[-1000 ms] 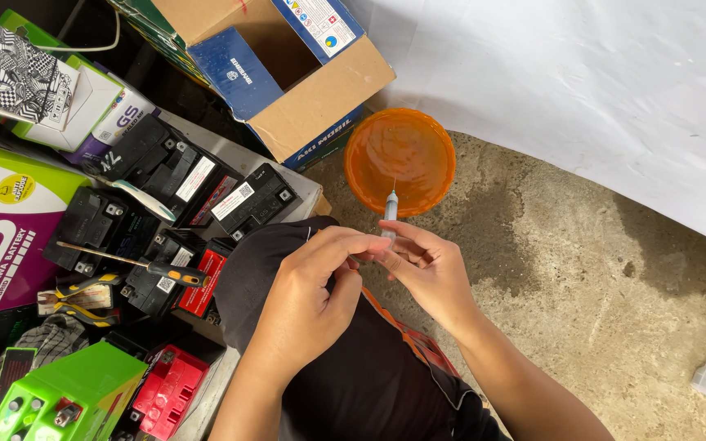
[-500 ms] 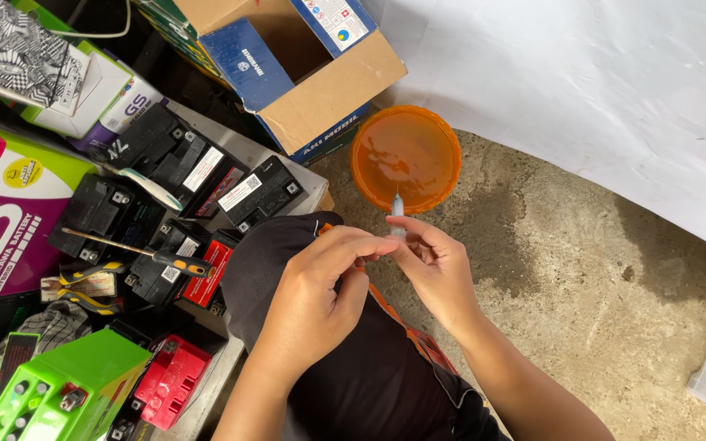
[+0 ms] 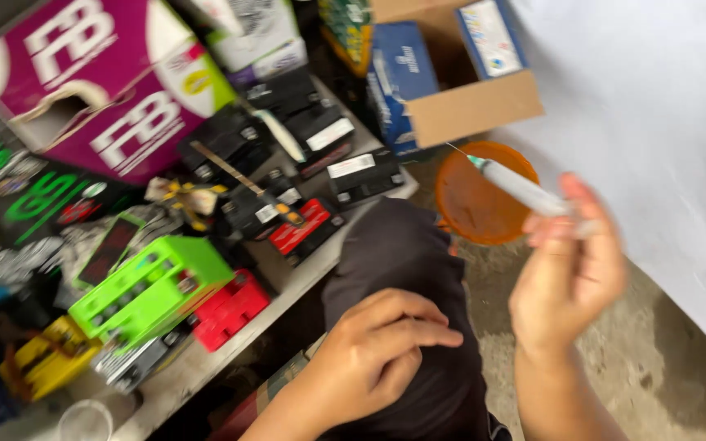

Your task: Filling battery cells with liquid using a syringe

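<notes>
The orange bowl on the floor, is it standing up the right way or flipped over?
Right way up. The orange bowl sits on the concrete floor with its round open mouth facing the camera, beside the cardboard box. Whether anything is inside, cannot tell.

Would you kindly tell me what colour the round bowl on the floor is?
Orange; the bowl shows in the head view, behind the syringe held in the right hand.

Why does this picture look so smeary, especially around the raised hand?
Head view: motion blur smears everything; the right hand and its syringe are softest, the left hand on the knee slightly crisper. Lighting is flat daylight, no harsh glare; the orange bowl stays recognisable.
</notes>
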